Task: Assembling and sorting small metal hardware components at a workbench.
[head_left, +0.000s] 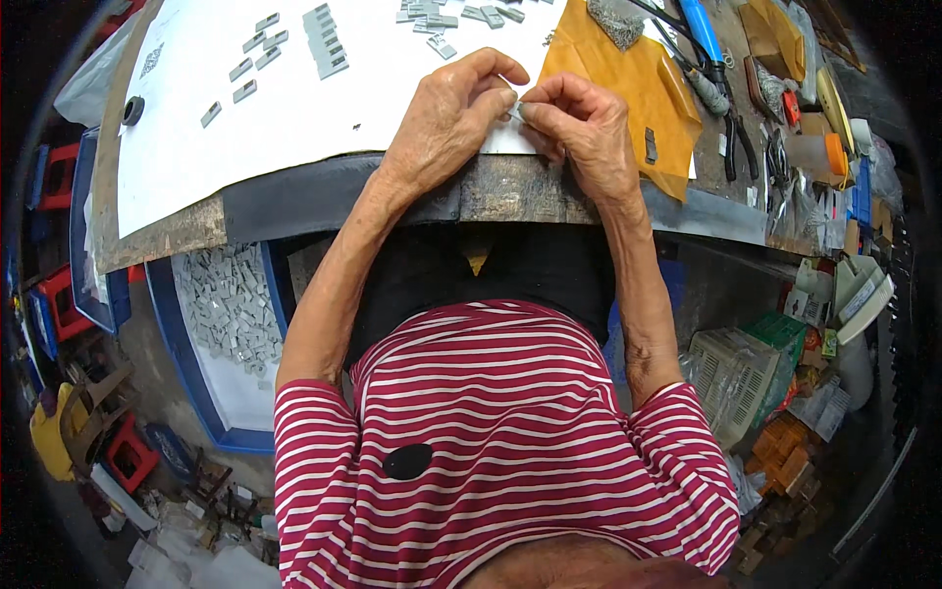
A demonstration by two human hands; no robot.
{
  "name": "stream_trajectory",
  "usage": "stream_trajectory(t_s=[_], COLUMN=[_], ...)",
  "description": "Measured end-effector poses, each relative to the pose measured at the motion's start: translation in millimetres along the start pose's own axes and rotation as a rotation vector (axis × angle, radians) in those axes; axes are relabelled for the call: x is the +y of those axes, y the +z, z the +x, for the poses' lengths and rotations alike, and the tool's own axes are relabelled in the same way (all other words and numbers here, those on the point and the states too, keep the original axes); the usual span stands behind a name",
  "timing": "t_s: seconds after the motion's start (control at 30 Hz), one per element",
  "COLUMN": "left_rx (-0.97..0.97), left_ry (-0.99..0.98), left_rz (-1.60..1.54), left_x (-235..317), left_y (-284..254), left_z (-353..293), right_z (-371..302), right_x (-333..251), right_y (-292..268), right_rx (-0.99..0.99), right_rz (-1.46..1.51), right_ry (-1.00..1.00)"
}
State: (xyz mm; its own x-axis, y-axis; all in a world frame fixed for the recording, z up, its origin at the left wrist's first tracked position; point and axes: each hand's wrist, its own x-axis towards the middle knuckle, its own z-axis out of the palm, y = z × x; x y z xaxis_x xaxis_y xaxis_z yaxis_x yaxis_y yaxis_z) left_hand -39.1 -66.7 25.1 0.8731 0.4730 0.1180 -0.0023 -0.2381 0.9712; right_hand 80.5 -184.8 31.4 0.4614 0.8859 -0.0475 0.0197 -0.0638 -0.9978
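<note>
Shirt (510, 393): red with white stripes, filling the lower centre of the frame.
Left hand (461, 113): upper centre; fingers curled, thumb tip against the work, forefinger arched above it. What it grips underneath is hidden; cannot be told.
Right hand (579, 123): just beside it; thumb and forefinger drawn together, pinching a small piece by its edge.
Small piece (514, 112): upper centre, between the two thumbs, mostly covered by fingertips; pale where it shows. Exact shape not verifiable.
Handling: judged very light and stiff, smooth enough to slip and easily dropped; fragility undetermined.
Point of hold: opposite edges, between thumb and forefinger pads, with light pressure.
Worktop (530, 191): front edge crosses the frame above centre; bare wood, worn, visible between the forearms.
White sheet (285, 137): upper left, spread on the worktop.
Grey pieces (244, 91): upper left, several small oblong parts lying apart on the sheet.
Row of parts (326, 41): top, left of centre; similar grey parts set side by side.
Brown paper (599, 83): upper right, partly beside the right hand; a bag of small metal bits (618, 24) rests on it.
Pliers (743, 147): upper right, dark handles.
Blue tray (177, 363): lower left, below worktop level, holding many grey parts.
</note>
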Motion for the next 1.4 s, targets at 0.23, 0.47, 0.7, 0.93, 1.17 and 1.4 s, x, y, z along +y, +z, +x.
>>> stream_trajectory(t_s=[0.23,0.47,0.7,0.93,1.17,1.4], left_rx=[-0.033,0.029,0.058,0.097,0.117,0.108], left_ry=[0.088,0.283,0.304,0.304,0.346,0.343], left_rz=[0.070,0.308,0.339,0.350,0.404,0.458], left_x=[1.4,2.9,3.4,-1.2,2.4,4.7], left_y=[-1.7,2.2,1.8,3.0,4.9,4.7], left_z=[-2.8,-4.0,-4.2,-6.2,-6.4,-7.6], right_z=[1.9,2.2,2.0,2.1,2.2,2.1], right_x=[2.3,5.0,6.2,6.9,7.8,3.7], right_y=[-1.8,-5.5,-8.2,-6.6,-7.2,-3.6], right_rx=[0.074,0.060,0.022,0.029,0.037,0.078], right_rz=[0.095,0.117,0.251,0.196,0.156,0.047], right_ry=[0.034,0.024,0.025,0.009,0.008,-0.020])
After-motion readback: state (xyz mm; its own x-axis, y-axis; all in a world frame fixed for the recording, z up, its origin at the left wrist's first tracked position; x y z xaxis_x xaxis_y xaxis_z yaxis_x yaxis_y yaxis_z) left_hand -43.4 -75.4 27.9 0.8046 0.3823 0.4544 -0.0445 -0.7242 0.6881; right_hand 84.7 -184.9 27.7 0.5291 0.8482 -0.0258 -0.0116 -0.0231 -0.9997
